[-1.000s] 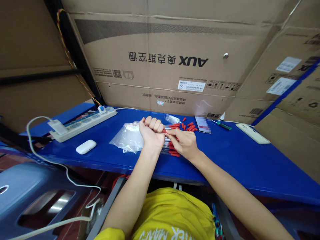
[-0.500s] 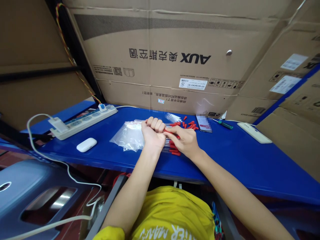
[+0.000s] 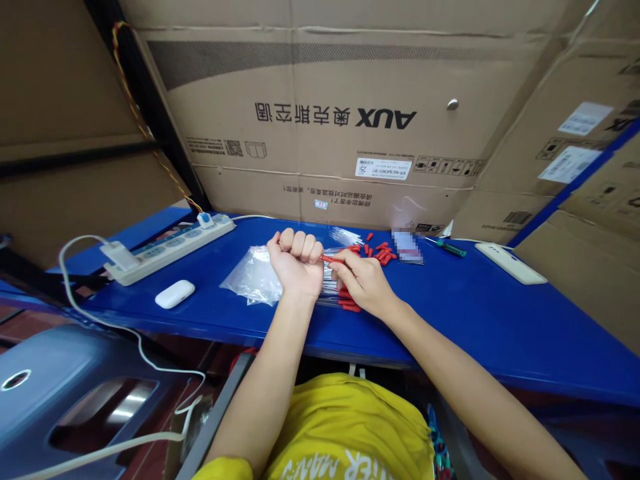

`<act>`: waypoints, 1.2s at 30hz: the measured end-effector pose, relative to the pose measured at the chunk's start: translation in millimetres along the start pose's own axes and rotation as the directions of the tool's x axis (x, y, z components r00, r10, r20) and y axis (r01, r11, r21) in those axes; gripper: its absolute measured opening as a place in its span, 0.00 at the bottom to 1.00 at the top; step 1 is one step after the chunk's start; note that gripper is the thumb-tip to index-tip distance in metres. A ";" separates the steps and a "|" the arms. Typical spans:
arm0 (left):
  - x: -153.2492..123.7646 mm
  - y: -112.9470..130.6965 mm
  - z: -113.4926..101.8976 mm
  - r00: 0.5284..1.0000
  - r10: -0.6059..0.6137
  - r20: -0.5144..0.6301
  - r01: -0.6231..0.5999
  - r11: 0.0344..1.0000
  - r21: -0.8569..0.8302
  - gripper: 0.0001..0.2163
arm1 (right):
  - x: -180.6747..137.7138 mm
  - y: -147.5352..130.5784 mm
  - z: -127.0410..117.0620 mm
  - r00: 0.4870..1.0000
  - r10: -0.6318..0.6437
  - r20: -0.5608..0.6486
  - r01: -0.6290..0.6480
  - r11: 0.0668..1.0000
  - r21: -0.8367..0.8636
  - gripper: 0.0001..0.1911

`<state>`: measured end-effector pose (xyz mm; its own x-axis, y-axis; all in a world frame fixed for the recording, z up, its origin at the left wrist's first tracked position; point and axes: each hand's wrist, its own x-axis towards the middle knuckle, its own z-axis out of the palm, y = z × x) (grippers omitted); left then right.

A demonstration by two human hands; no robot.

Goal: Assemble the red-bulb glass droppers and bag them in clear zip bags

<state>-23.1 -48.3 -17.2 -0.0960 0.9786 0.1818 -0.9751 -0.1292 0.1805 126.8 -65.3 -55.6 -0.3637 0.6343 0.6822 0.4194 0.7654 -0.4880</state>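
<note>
L hand (image 3: 295,267) clenched in a fist round a bundle of clear tubes (image 3: 327,283), mid-bench (image 3: 475,313). R hand (image 3: 365,285): fingertips pinched on a red cap (image 3: 331,259) at the bundle's 3 o'clock end. Step, in my judgement: capping a tube. Seating unclear, since the cap is partly hidden. Next calls for a straight push and firm L grip. Spare caps (image 3: 380,253) at 1 o'clock; bag (image 3: 253,280) at 9.

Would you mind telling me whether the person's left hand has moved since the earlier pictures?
Yes, slightly: the left hand has edged left along the blue table, toward the white earbud case, which has stayed put.
</note>
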 end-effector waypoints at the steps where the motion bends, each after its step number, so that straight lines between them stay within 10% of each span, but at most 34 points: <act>1: -0.9 0.6 0.9 1.000 -0.005 0.008 0.005 1.000 0.007 0.23 | 0.2 -0.5 0.2 1.000 0.007 0.003 -0.007 1.000 0.019 0.12; 36: -7.0 -6.2 7.3 0.998 -0.034 -0.048 0.037 0.998 0.055 0.22 | -5.3 -0.3 5.6 0.983 -0.173 -0.053 0.153 0.951 -0.270 0.16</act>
<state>-14.9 -55.5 -12.5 -0.0723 0.9890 0.1287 -0.9654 -0.1018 0.2400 123.9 -68.3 -62.2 -0.3860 0.4854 0.7844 0.5679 0.7952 -0.2126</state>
